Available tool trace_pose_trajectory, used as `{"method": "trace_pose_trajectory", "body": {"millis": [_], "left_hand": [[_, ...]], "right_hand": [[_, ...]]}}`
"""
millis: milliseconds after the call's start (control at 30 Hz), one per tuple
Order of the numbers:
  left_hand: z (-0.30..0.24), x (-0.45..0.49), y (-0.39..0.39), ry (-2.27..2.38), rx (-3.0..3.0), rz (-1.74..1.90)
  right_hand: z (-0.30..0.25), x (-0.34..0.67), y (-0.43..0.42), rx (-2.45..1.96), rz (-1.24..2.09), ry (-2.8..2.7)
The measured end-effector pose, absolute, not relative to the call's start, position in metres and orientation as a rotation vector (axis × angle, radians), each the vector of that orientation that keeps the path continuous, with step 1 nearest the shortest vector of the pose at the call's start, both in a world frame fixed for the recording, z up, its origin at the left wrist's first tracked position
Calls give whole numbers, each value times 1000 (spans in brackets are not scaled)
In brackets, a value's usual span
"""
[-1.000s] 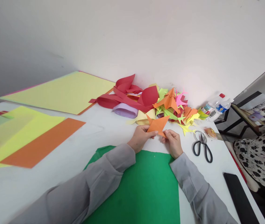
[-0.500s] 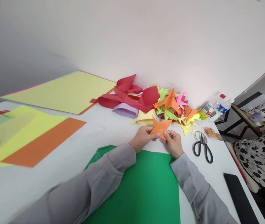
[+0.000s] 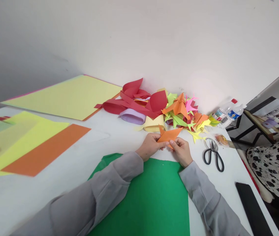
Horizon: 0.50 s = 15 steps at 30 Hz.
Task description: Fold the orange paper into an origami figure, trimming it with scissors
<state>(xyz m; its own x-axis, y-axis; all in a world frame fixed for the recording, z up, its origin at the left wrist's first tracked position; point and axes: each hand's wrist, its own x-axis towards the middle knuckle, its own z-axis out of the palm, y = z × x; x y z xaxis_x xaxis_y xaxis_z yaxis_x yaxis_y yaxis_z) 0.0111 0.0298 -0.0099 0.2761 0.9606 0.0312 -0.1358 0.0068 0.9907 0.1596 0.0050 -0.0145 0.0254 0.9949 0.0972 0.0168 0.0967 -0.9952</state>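
A folded piece of orange origami paper with pointed tips is held between both hands, above the far edge of a green sheet. My left hand pinches its left side, thumb pressed on the front. On the right, my right hand grips the lower right part between thumb and fingers. Some fingertips are hidden behind the paper. Just beyond lies a pile of folded paper figures, among them an orange one and a yellow one.
Black-handled scissors lie right of my hands, near two plastic bottles. Red curled paper rests by the wall. Yellow sheets and an orange strip lie left. A black flat object is front right; a person sits beyond the edge.
The orange origami has tilted slightly, its right tip now a little farther right. My right thumb has shifted left along its lower edge. The left hand has barely moved.
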Motion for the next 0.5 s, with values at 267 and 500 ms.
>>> {"method": "trace_pose_trajectory", "body": {"millis": [267, 500], "left_hand": [[-3, 12, 27, 886, 1200, 1094], [-7, 13, 29, 898, 1089, 1145]], "right_hand": [[-10, 160, 4, -1174, 1050, -1221], [-16, 164, 7, -1121, 1050, -1113]]}}
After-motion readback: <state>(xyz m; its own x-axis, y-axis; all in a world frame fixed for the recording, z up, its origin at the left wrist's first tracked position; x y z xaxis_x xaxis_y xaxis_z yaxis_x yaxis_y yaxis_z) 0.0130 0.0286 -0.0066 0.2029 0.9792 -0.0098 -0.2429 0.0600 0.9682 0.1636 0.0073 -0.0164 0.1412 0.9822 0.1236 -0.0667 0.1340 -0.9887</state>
